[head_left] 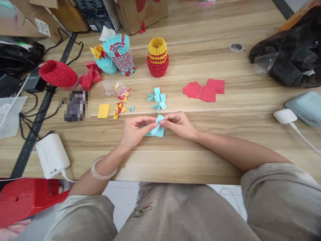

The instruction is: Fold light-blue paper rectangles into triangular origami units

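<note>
A narrow light blue paper piece (pixel 157 124) is pinched between my left hand (pixel 136 131) and my right hand (pixel 178 124), close to the table's front edge. Both thumbs press on it from above, with fingers closed behind. Flat light blue sheets (pixel 159 133) lie on the table beneath it. Just beyond my hands are several folded light blue pieces (pixel 157 98). To their left sit small yellow and red folded pieces (pixel 120 107) and a yellow paper stack (pixel 103 111). Red paper squares (pixel 207 93) are spread out at the right.
Standing behind are a red-and-yellow paper vase (pixel 157 58), a blue-and-red one (pixel 120 55) and a red one (pixel 59 73). A white power bank (pixel 52 156) is at left, a white charger (pixel 285 116) at right. Cardboard boxes (pixel 140 16) and a black bag (pixel 288 55) line the back.
</note>
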Demonstrator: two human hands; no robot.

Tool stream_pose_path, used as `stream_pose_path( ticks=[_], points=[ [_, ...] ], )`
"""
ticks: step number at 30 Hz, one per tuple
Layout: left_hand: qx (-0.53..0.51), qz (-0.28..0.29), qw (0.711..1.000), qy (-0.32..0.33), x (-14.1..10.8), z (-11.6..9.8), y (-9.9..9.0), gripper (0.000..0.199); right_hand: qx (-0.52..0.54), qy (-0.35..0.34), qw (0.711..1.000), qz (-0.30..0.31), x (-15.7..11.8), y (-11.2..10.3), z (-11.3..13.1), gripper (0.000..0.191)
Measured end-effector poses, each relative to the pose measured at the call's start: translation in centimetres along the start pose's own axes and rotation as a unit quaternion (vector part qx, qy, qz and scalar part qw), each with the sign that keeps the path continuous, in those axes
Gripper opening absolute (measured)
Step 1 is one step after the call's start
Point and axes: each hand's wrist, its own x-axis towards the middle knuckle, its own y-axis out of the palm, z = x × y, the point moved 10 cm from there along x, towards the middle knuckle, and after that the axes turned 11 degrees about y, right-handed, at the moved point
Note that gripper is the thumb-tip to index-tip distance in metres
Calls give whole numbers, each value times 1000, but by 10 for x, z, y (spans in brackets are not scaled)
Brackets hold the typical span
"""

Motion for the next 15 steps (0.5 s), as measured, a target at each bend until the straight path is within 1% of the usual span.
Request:
stream_pose_path(
  ticks=[5,12,15],
  points=[
    [14,-2,1000,4,0,1,0,21,-1,6,1000,7,1,1,-2,37],
    [87,9,994,71,0,-12,0,18,4,13,1000,7,2,0,-3,39],
    [100,14,992,80,-1,-13,0,20,4,12,1000,12,1,1,-1,40]
  ],
)
